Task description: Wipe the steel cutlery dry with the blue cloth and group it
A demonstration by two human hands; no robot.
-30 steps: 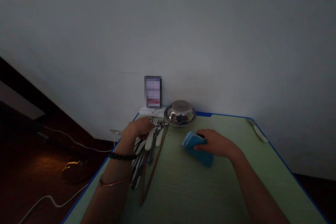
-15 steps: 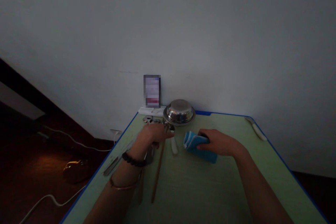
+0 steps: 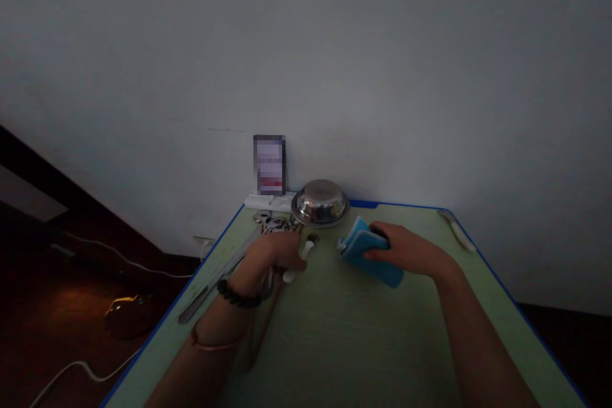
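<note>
My left hand (image 3: pixel 280 250) is closed around the white handle of a fork (image 3: pixel 310 246), whose dark tines point away toward the metal bowl. Its fingers hide the middle of the handle. Beneath and beside that hand lie several metal and wooden utensils (image 3: pixel 276 223), partly covered by it. Two thin wooden sticks (image 3: pixel 262 338), perhaps chopsticks, reach toward me from under the wrist. A folded blue cloth (image 3: pixel 370 259) is gripped in my right hand (image 3: pixel 399 248), held over the table to the right of the fork.
An upturned shiny metal bowl (image 3: pixel 320 204) stands at the table's back edge. Left of it, a phone (image 3: pixel 270 164) leans on the wall above a white strip (image 3: pixel 268 202). A white-handled utensil (image 3: pixel 461 236) lies at the right edge of the green table (image 3: pixel 382 344). Cables run along the floor.
My left hand has taken hold of the fork, which has turned from lying nearly straight to slanting. The blue cloth in my right hand has tilted and risen slightly. The view has shifted a little.
</note>
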